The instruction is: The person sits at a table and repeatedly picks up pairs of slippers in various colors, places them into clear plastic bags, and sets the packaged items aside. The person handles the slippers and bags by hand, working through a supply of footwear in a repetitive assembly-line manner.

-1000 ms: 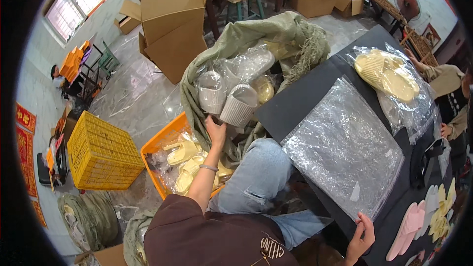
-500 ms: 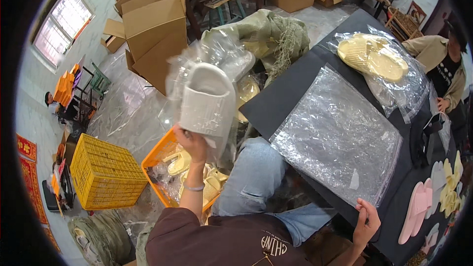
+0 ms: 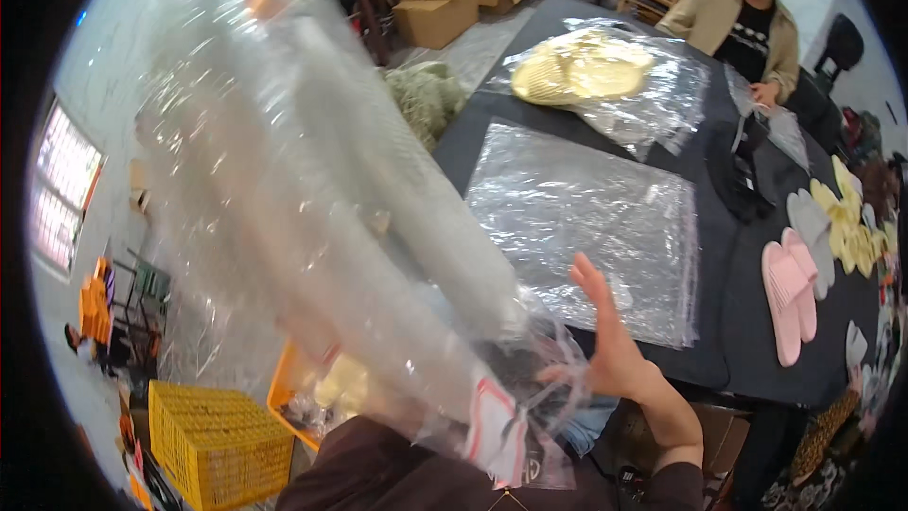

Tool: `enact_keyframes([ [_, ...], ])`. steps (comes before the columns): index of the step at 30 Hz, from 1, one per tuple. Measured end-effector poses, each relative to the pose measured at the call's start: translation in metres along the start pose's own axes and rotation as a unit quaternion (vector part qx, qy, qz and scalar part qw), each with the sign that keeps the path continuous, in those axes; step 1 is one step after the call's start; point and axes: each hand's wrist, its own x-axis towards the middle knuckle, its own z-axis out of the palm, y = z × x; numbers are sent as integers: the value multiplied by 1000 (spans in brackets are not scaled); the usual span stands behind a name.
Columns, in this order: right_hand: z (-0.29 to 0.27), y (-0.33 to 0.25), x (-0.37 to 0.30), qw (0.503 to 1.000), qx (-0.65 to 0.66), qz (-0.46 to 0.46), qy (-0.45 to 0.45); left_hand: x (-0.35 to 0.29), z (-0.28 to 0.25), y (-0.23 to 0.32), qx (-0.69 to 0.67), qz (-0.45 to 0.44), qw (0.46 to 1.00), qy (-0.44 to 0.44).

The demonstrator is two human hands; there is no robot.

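Observation:
A large clear plastic bag (image 3: 312,227) with pale grey slippers inside hangs tilted close before me, blurred by motion. Its lower end, with a red-edged white patch (image 3: 495,431), reaches toward my chest. My left hand is mostly hidden behind the plastic; the raised bag appears to be in its grip. Beside the bag's lower end, my right hand (image 3: 619,355) is open, fingers apart and thumb near the plastic; whether it touches cannot be told. A flat stack of clear bags (image 3: 586,218) lies beyond it on the black table (image 3: 714,279).
Bagged yellow slippers (image 3: 582,66) lie at the table's far side, where a person (image 3: 747,28) in a beige jacket sits. Pink slippers (image 3: 790,293) and other slippers line the right side. An orange crate (image 3: 282,388) and a yellow crate (image 3: 222,445) stand at lower left.
The grey slippers in plastic have come up and much closer to my view, hiding my left hand. My right hand has left the table's edge and moved up and left, fingers spreading. My view has turned right.

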Motion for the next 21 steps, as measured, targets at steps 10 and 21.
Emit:
enact_keyframes([
  [10,-11,26,-34,983,18,34,177,-82,63,11,-165,-254,945,-128],
  [21,-53,29,-30,864,324,303,238,-120,41,-33,-32,-257,893,-367],
])
